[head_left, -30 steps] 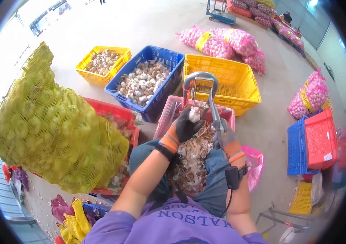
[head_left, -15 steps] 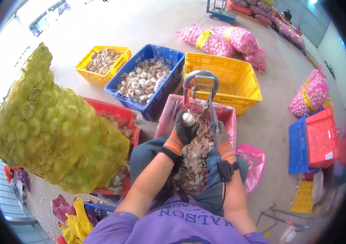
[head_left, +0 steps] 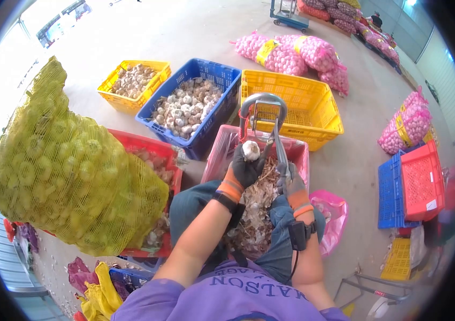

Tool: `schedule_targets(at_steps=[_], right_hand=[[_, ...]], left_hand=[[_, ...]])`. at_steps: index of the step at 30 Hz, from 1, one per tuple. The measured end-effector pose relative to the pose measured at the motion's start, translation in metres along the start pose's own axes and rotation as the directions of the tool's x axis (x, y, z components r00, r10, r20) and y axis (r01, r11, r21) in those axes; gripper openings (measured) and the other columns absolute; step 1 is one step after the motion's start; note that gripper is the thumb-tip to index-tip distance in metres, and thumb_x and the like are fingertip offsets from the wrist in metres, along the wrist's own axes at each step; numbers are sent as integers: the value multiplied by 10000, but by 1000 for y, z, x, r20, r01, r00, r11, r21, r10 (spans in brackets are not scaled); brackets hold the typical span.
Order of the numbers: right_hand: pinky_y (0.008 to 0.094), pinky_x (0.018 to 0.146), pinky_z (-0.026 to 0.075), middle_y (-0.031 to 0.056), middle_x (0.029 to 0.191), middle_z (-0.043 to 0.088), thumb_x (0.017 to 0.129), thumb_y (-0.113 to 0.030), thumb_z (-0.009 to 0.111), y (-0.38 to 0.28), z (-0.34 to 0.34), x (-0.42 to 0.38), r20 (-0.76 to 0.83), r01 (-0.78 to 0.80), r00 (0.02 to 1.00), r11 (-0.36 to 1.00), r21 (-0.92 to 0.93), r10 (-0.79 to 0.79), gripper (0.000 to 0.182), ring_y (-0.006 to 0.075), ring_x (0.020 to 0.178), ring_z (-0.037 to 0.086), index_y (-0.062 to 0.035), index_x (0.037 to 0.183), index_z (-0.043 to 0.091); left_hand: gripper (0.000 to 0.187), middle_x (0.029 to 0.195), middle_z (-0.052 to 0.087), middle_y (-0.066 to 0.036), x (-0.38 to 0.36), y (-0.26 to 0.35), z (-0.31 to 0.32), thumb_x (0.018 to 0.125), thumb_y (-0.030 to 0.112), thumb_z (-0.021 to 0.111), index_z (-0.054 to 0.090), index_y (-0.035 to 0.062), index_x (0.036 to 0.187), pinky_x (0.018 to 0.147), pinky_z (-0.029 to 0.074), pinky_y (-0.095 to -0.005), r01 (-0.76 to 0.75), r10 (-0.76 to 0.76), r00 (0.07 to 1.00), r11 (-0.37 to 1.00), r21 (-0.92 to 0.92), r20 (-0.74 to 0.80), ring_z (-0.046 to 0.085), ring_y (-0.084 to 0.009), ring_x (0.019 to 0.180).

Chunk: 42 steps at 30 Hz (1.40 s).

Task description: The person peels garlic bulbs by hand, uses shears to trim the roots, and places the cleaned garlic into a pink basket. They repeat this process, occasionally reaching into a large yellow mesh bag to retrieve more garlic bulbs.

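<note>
Concrete floor is spread with crates and net sacks. Above the pink crate (head_left: pixel 222 152), a garlic bulb (head_left: pixel 250 150) is gripped in the gloved left hand (head_left: pixel 247 167), just left of the shears (head_left: pixel 270 128), whose handle is clasped by the right hand (head_left: pixel 291 182).

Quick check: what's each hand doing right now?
Left hand: closed on a garlic bulb.
Right hand: closed on the handle of the shears.

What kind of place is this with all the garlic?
It looks like a garlic sorting warehouse. There are crates of loose garlic like the blue crate, pink mesh sacks piled on the bare floor, and a big yellow mesh sack.
</note>
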State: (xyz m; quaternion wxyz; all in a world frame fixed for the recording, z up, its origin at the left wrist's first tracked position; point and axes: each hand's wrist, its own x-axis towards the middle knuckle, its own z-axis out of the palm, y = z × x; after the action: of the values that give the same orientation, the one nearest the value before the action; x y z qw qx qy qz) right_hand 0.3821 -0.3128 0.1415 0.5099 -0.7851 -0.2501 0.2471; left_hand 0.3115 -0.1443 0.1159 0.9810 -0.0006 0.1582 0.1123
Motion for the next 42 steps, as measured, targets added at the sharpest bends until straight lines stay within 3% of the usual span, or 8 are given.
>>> schedule_targets(at_steps=[6,9,24,27,33,35,39,42], right_hand=[[381,574,473,126,844,607,945,-216,358,18,-1,5,6,18,1000,995,-97,-17,246,257,629,592,-106,1140,463],[230,432,399,-1,579,462,966,-210,368,30,0,11,-95,115,987,981,-154,-131,192,81,447,416,-108,1053,505],[274,381,397,44,564,482,962,-243,365,18,-14,9,-56,128,987,949,-289,-150,204,122,420,479,-78,1033,460],[477,752,463,250,954,587,925,-288,392,-15,-12,-3,-19,-28,1000,947,-321,24,343,437,885,562,-46,1165,429],[483,692,463,220,872,597,926,-290,390,-17,2,-5,-114,-10,993,937,-350,-32,277,429,801,574,-66,1044,504],[473,680,469,221,861,601,925,-287,391,4,12,4,-189,184,949,929,-320,-253,276,421,789,578,-62,1003,530],[451,666,468,221,902,610,930,-302,378,51,30,26,-327,187,852,820,-541,-410,360,410,792,584,-14,1075,536],[448,658,465,217,919,613,931,-310,376,50,30,34,-285,228,887,882,-412,-363,384,408,791,587,-11,1123,523]], left_hand=[[371,1008,596,-72,1,-9,6,827,376,612,544,96,1060,829,511,-366,-71,77,981,997,-39,176,590,-234,913],[359,1080,575,-93,5,-8,2,841,317,608,521,87,1102,888,485,-377,-74,83,985,995,-65,150,563,-246,994],[326,1185,511,-130,0,-10,3,901,209,531,469,38,1172,954,457,-388,-206,176,945,975,83,277,510,-242,1102],[323,1205,496,-121,3,-10,-4,905,201,522,459,51,1184,976,439,-397,-209,179,942,975,79,282,489,-249,1129],[310,1212,491,-104,5,-6,-8,901,178,525,460,70,1184,1012,403,-408,-149,128,948,987,53,292,477,-252,1143],[312,1218,489,-101,12,-2,-11,900,182,528,461,69,1183,1014,401,-406,-131,110,955,990,56,275,474,-250,1147],[362,1254,475,-128,10,-4,-13,918,221,498,432,49,1230,1010,405,-376,-39,45,967,999,-31,249,474,-270,1157],[357,1260,472,-115,1,-7,1,925,232,482,433,54,1230,1020,389,-378,-176,152,936,983,48,318,467,-261,1165]])
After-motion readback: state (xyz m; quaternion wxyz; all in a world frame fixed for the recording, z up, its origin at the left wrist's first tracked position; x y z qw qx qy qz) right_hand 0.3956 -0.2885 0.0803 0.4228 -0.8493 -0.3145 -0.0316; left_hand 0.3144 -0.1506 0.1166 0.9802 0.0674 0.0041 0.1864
